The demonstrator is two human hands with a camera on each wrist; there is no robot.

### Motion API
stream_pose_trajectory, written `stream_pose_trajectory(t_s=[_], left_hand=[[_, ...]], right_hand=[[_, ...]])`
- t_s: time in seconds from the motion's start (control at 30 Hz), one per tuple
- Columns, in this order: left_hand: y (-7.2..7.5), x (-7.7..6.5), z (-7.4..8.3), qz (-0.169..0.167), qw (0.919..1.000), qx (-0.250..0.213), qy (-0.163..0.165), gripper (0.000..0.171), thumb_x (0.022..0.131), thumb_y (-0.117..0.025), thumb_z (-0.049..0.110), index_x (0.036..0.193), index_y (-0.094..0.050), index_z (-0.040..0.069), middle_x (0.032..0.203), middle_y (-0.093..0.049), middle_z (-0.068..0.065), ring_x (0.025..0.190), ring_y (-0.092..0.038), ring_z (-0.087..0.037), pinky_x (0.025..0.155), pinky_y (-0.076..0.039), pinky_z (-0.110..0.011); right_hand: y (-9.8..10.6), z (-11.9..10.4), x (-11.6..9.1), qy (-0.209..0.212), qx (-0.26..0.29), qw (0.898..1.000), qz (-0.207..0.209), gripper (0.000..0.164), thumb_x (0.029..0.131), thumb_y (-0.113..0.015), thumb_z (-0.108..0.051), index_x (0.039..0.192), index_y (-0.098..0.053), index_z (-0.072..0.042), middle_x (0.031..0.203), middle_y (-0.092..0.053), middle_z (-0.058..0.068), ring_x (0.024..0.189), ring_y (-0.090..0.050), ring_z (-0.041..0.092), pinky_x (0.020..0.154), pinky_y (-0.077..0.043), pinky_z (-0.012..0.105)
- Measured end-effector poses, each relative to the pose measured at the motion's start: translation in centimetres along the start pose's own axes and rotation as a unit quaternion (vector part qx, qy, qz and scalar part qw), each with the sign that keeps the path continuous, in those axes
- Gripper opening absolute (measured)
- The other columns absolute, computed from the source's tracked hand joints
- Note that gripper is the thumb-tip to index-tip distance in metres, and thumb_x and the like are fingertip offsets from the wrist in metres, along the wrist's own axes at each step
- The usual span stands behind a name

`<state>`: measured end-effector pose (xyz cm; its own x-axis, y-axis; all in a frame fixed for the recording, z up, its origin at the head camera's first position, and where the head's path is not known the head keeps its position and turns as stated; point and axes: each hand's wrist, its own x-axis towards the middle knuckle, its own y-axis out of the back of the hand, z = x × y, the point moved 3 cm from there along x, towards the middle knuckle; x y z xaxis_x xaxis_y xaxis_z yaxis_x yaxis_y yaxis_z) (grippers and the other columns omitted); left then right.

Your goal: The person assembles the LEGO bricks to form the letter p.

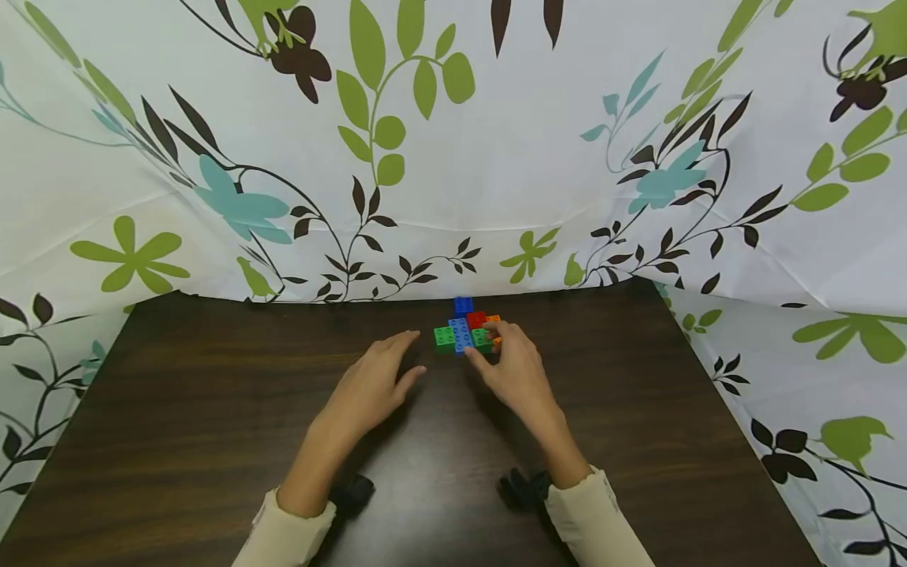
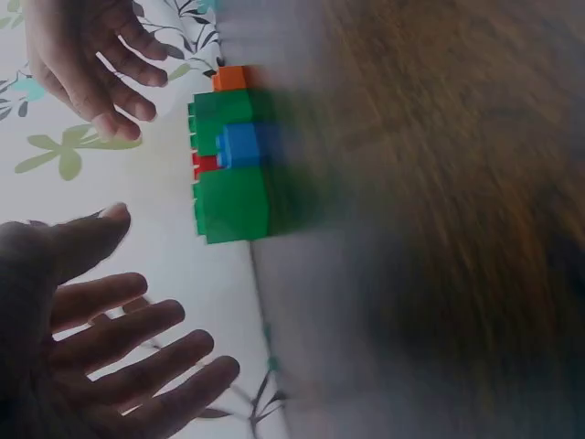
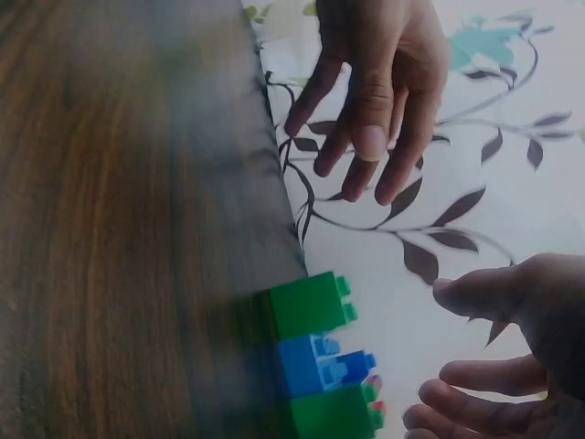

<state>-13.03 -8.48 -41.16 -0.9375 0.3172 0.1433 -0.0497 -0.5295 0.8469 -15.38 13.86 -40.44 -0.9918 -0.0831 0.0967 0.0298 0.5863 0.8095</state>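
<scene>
A group of toy building bricks sits at the far edge of the table. A green brick (image 1: 444, 339) is at the left, beside a long blue brick (image 1: 460, 335). Right of that are another green brick (image 1: 480, 339) and a red brick (image 1: 476, 319); a dark blue brick (image 1: 464, 305) lies behind. Orange pieces (image 2: 230, 79) show at the right end, partly hidden by fingers in the head view. My right hand (image 1: 520, 374) hovers over the right side, fingers loosely bent, holding nothing. To the left of the bricks my left hand (image 1: 368, 386) is held with fingers spread, apart from them.
The dark wooden table (image 1: 212, 441) meets a white leaf-patterned cloth (image 1: 538, 157) hanging right behind the bricks. The same cloth runs down both sides of the table. Black wrist straps (image 1: 352, 494) sit below the hands.
</scene>
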Motion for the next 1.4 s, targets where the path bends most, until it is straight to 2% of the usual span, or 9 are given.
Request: stream_pose_trajectory(t_s=[0.13,0.27,0.33,0.37,0.6,0.83,1.07,1.4], left_hand=[[-0.8,1.7,-0.6,-0.02,0.9968,-0.075,0.018,0.058,0.103,-0.075,0.019,0.153,-0.054,-0.001,0.153,-0.06,-0.025,0.141,-0.059,-0.043,0.114,-0.051,-0.058],[-1.5,3.3,-1.4,-0.025,0.9847,-0.164,0.053,0.057,0.101,-0.077,0.014,0.152,-0.055,0.0,0.145,-0.065,-0.028,0.116,-0.074,-0.04,0.097,-0.062,-0.051],[-1.9,3.9,-1.6,-0.023,0.9789,-0.191,0.068,0.057,0.099,-0.078,0.013,0.151,-0.057,0.001,0.138,-0.068,-0.03,0.102,-0.078,-0.039,0.086,-0.065,-0.049],[-2.0,4.1,-1.7,-0.021,0.9776,-0.197,0.072,0.056,0.099,-0.079,0.012,0.149,-0.058,0.002,0.137,-0.069,-0.029,0.101,-0.078,-0.039,0.086,-0.065,-0.049],[-3.1,5.1,-2.0,-0.005,0.9756,-0.202,0.086,0.053,0.093,-0.084,0.01,0.142,-0.065,0.003,0.132,-0.072,-0.026,0.127,-0.067,-0.043,0.106,-0.056,-0.059],[-3.8,5.6,-1.9,0.001,0.9764,-0.196,0.09,0.05,0.091,-0.086,0.011,0.138,-0.068,0.004,0.134,-0.072,-0.023,0.125,-0.069,-0.04,0.107,-0.055,-0.057],[-4.2,5.8,-2.0,0.008,0.9757,-0.195,0.1,0.046,0.091,-0.086,0.01,0.134,-0.071,0.004,0.135,-0.072,-0.02,0.127,-0.068,-0.037,0.108,-0.055,-0.054],[-4.1,5.8,-2.3,0.01,0.9768,-0.186,0.105,0.038,0.093,-0.085,0.01,0.128,-0.072,0.004,0.13,-0.074,-0.02,0.12,-0.07,-0.036,0.105,-0.056,-0.053]], right_hand=[[-0.4,1.0,0.9,-0.025,0.023,0.999,-0.009,0.055,0.096,-0.084,-0.03,0.138,-0.066,0.0,0.117,-0.069,0.02,0.097,-0.069,0.032,0.08,-0.059,0.044],[-0.8,1.7,1.6,-0.044,0.032,0.998,-0.008,0.054,0.096,-0.084,-0.029,0.137,-0.066,0.001,0.117,-0.069,0.02,0.093,-0.066,0.027,0.077,-0.057,0.04],[-1.0,1.9,1.8,-0.05,0.036,0.998,-0.008,0.054,0.095,-0.084,-0.03,0.136,-0.066,0.0,0.118,-0.068,0.019,0.092,-0.064,0.025,0.077,-0.055,0.037],[-1.1,1.9,1.9,-0.051,0.037,0.998,-0.007,0.054,0.095,-0.084,-0.029,0.136,-0.066,0.0,0.117,-0.068,0.019,0.091,-0.063,0.025,0.076,-0.054,0.036],[-1.6,2.0,2.2,-0.057,0.035,0.998,0.0,0.053,0.093,-0.086,-0.028,0.134,-0.067,0.001,0.115,-0.066,0.02,0.089,-0.061,0.025,0.074,-0.05,0.035],[-2.0,2.4,2.4,-0.066,0.031,0.997,0.005,0.054,0.091,-0.089,-0.026,0.133,-0.067,0.0,0.117,-0.067,0.019,0.089,-0.061,0.026,0.075,-0.051,0.037],[-2.3,2.8,2.5,-0.07,0.04,0.997,0.015,0.05,0.09,-0.089,-0.019,0.131,-0.068,0.001,0.121,-0.071,0.018,0.095,-0.065,0.027,0.079,-0.056,0.04],[-2.1,3.2,2.6,-0.084,0.046,0.995,0.016,0.047,0.089,-0.088,-0.017,0.128,-0.07,0.001,0.115,-0.072,0.019,0.099,-0.068,0.029,0.081,-0.059,0.044]])
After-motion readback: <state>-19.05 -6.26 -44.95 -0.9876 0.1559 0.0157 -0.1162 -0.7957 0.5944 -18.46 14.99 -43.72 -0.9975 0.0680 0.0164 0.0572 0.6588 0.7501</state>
